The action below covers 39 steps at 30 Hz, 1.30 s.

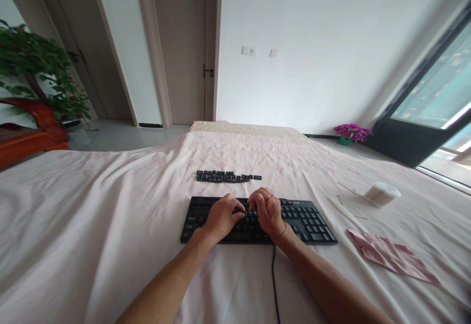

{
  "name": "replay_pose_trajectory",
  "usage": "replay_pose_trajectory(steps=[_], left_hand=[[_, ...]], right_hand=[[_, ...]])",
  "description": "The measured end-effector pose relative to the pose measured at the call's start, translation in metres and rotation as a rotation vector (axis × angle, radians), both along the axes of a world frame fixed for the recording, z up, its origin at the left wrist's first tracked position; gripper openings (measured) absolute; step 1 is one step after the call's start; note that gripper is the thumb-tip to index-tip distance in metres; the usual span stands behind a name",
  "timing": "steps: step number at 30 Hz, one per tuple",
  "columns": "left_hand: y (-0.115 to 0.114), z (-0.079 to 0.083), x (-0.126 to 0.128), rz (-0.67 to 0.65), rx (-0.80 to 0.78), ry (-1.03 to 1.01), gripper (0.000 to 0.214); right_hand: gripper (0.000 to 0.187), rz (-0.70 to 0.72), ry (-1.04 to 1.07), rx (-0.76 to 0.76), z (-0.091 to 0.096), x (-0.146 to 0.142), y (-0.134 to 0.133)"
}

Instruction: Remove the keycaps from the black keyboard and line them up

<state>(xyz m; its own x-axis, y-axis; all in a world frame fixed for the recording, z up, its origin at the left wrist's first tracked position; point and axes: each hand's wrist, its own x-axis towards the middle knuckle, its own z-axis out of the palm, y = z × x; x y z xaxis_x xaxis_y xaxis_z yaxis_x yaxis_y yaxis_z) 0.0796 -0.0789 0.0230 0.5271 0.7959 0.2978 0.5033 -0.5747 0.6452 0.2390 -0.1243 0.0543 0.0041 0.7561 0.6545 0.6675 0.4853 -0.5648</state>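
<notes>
A black keyboard (312, 221) lies on a pale pink sheet (91, 216), its cable running toward me. Both my hands rest on its middle. My left hand (221, 216) is curled, fingertips pinched down on a key near the centre. My right hand (268, 211) is also curled with its fingers bent onto the keys beside the left; a thin wire-like tool seems to stick up from it. What the fingers hold is too small to make out. Beyond the keyboard, several loose black keycaps (224, 176) lie in rows.
A round tub of cotton swabs (381, 194) stands at the right, with thin sticks (348, 213) beside it and a pink cloth (390, 255) nearer me. A potted plant (37, 74) and red wooden furniture (33, 133) are at the left, purple flowers (351, 132) by the window.
</notes>
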Motion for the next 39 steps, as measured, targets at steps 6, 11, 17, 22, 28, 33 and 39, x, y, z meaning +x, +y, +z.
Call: replay_pose_trajectory(steps=[6, 11, 17, 22, 28, 33, 39], left_hand=[[0.000, 0.000, 0.001, -0.001, -0.027, -0.002, 0.009], [0.001, 0.004, 0.000, 0.016, -0.113, -0.089, 0.007], [0.006, 0.009, -0.004, 0.027, -0.228, -0.249, 0.013], [0.009, 0.005, -0.004, 0.054, -0.278, -0.311, 0.016], [0.012, 0.002, -0.004, 0.078, -0.320, -0.371, 0.014], [0.016, 0.011, -0.014, 0.160, -0.205, -0.292, 0.015], [0.021, 0.009, -0.023, 0.229, -0.078, -0.103, 0.012]], right_hand=[[0.031, 0.005, -0.174, -0.082, 0.007, 0.004, 0.008], [0.030, -0.006, -0.244, -0.287, 0.014, 0.010, 0.018], [0.017, 0.085, -0.251, -0.425, 0.011, 0.013, 0.019], [0.013, 0.107, -0.204, -0.453, 0.011, 0.012, 0.021], [0.011, 0.036, -0.273, -0.444, 0.012, 0.008, 0.022], [0.011, 0.005, -0.333, -0.432, 0.014, 0.011, 0.041], [0.016, -0.223, -0.427, -0.497, 0.021, 0.018, 0.107]])
